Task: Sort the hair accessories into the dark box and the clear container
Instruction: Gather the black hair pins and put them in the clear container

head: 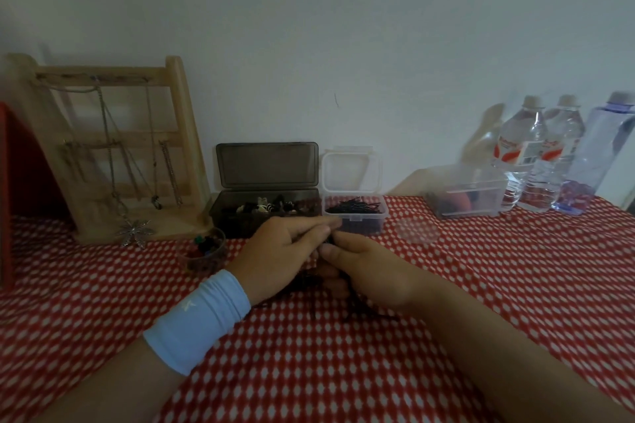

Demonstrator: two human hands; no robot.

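From my remote seat I see both hands meet over the red cloth with white diamond print (446, 285), just in front of the two open boxes. The left hand (285, 251), with a pale blue wristband (199, 319) on its wrist, has its fingertips drawn together in a pinch. The right hand (367, 271) has its thumb and fingers closed against them, and both pinch a bunch of thin dark hair accessories (328, 240); more of the bunch trails onto the cloth beneath the palms. It is too blurred for me to tell pins from ties. Behind the hands, the dark translucent plastic box (233, 213) stands with its lid up and holds mixed black and white clips. Touching its right side, the small clear plastic container (381, 213) holds black hairpins (354, 207). A wooden jewellery stand (185, 134) hung with chains stands to the left, a small round clear cup (220, 251) of coloured bits before it, and clear water bottles (522, 148) line the right.
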